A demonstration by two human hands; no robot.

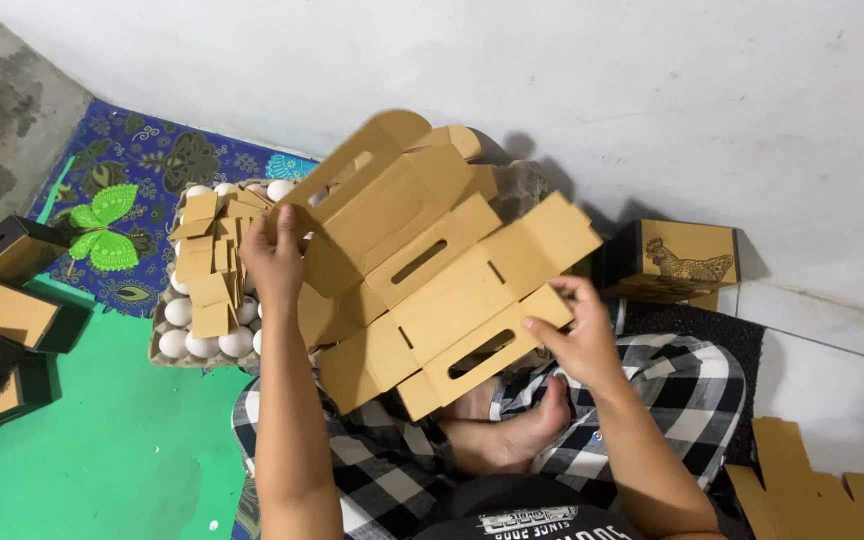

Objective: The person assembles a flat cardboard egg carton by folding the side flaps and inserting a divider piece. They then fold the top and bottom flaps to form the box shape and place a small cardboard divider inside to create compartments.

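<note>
Flat cardboard box blank (pixel 432 270) held above the lap.
We grasp its far-left flap with the left hand (pixel 274 258) and near-right edge with the right hand (pixel 580 335); its long axis runs between them.

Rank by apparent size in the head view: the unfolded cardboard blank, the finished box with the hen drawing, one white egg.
1. Unfolded cardboard blank, largest, though nearest the camera.
2. Finished box with the hen drawing.
3. White egg, smallest.

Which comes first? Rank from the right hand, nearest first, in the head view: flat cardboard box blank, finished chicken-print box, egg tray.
1. Flat cardboard box blank: held by the right hand.
2. Chicken-print box: by the wall, to its right.
3. Egg tray: far left, beyond the left hand.
</note>
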